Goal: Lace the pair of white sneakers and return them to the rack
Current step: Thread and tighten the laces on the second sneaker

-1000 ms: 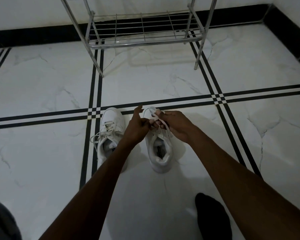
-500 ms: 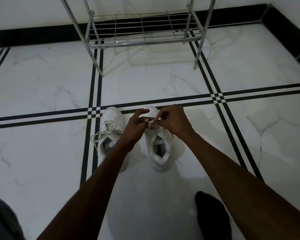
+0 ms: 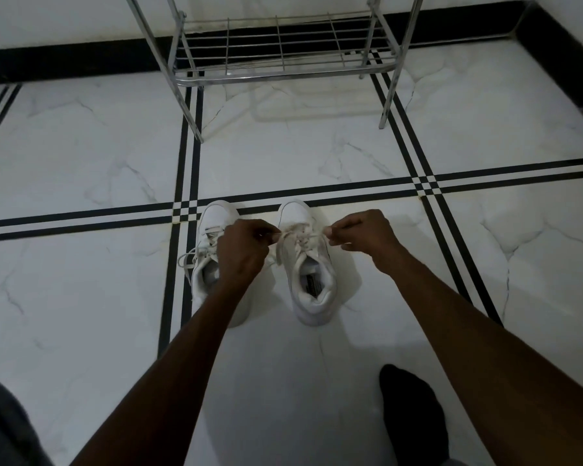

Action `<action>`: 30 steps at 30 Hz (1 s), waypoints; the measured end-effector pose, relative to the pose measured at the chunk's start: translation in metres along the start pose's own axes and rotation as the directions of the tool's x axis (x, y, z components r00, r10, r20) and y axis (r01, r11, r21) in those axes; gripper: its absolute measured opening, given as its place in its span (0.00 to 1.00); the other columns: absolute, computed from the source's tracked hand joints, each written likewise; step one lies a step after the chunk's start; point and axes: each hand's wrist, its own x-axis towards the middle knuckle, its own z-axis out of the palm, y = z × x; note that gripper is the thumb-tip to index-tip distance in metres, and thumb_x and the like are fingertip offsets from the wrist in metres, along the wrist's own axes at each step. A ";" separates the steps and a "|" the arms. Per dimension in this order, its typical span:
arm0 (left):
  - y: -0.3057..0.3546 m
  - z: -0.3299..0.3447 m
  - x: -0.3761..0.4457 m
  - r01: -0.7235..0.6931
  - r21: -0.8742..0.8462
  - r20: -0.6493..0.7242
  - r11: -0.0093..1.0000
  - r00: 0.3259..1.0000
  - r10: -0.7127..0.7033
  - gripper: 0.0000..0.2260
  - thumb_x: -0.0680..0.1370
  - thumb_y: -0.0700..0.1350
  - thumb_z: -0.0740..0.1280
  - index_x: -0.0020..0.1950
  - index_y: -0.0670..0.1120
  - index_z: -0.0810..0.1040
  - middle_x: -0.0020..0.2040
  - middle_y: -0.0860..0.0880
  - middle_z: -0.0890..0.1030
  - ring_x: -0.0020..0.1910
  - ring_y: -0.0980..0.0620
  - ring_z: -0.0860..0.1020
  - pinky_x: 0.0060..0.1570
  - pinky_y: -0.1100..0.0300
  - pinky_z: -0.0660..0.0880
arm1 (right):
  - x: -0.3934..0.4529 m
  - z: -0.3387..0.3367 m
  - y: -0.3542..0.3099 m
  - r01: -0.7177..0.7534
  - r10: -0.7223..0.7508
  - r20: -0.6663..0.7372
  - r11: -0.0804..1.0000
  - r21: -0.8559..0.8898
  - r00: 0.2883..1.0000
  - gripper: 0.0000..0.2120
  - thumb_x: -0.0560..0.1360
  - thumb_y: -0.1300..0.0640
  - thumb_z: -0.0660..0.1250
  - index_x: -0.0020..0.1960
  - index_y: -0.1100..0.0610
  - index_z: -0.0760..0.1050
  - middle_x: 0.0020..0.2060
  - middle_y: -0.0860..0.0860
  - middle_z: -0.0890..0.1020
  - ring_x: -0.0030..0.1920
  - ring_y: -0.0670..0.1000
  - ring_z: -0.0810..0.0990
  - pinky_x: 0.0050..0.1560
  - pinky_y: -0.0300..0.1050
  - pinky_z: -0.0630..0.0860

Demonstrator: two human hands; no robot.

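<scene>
**Lace pulled out to both sides over the right-hand sneaker**

Two white sneakers on the floor (image 3: 81,163), side by side, toes at 12 o'clock toward the rack (image 3: 280,74). Neither is on the rack; it stands well apart at 12 o'clock, against the wall, and the visible lower shelf is bare wire.

Left hand (image 3: 241,250): fingers pinched together on one end of the lace (image 3: 300,235), at about 9 o'clock from that sneaker's tongue. Hand and forearm overlap the left-hand sneaker (image 3: 212,230), hiding its heel side.

Right hand (image 3: 362,232): fingers pinched together on the other lace end, at about 3 o'clock from the tongue. Lace runs roughly straight between the two hands across the upper eyelets of the right-hand sneaker (image 3: 312,264).

The right-hand sneaker has criss-cross lacing over the tongue, and its opening faces the person. Can't tell whether a knot is formed; too small and dim.

The left-hand sneaker is laced, with a loose loop lying on the floor at its 9 o'clock.

A dark socked foot (image 3: 413,412) sits at 5 o'clock from the sneakers, apart from them.
</scene>
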 end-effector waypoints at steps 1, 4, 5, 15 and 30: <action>-0.004 -0.004 -0.004 0.000 0.026 -0.001 1.000 1.000 0.000 0.04 0.74 0.48 0.74 0.47 0.52 0.88 0.44 0.53 0.88 0.44 0.54 0.85 0.50 0.51 0.81 | -0.002 -0.007 0.003 -0.059 0.059 0.000 0.998 0.023 0.998 0.15 0.65 0.54 0.81 0.45 0.63 0.85 0.40 0.58 0.88 0.42 0.53 0.88 0.49 0.49 0.85; -0.012 -0.011 -0.013 -0.052 0.139 -0.025 0.989 0.998 0.056 0.04 0.75 0.45 0.73 0.48 0.51 0.87 0.43 0.52 0.88 0.48 0.51 0.83 0.57 0.46 0.78 | -0.006 -0.022 0.011 -0.249 0.249 -0.002 0.967 0.056 0.968 0.12 0.68 0.56 0.80 0.45 0.63 0.84 0.43 0.57 0.88 0.43 0.50 0.87 0.50 0.45 0.82; -0.013 -0.010 -0.015 -0.071 0.223 -0.023 0.972 0.997 0.078 0.05 0.75 0.44 0.72 0.48 0.52 0.87 0.44 0.52 0.87 0.52 0.49 0.81 0.60 0.43 0.74 | -0.006 -0.024 0.013 -0.295 0.296 0.001 0.953 0.067 0.955 0.11 0.69 0.56 0.79 0.44 0.63 0.83 0.43 0.56 0.87 0.42 0.49 0.86 0.51 0.45 0.81; -0.008 -0.010 -0.033 -0.095 0.531 0.011 0.842 0.994 0.106 0.08 0.73 0.40 0.72 0.47 0.52 0.85 0.45 0.51 0.85 0.60 0.45 0.73 0.67 0.37 0.60 | 0.010 -0.018 0.028 -0.397 0.357 -0.196 0.886 -0.240 0.914 0.17 0.67 0.48 0.79 0.41 0.63 0.84 0.39 0.55 0.88 0.44 0.50 0.88 0.54 0.48 0.84; 0.015 0.008 -0.022 -0.187 0.424 0.256 0.886 0.963 0.081 0.15 0.81 0.48 0.63 0.67 0.56 0.76 0.61 0.52 0.81 0.71 0.45 0.69 0.70 0.35 0.53 | -0.003 0.016 0.005 0.350 -0.239 0.272 0.787 -0.508 0.932 0.08 0.77 0.62 0.68 0.55 0.58 0.80 0.57 0.56 0.82 0.58 0.56 0.80 0.60 0.51 0.77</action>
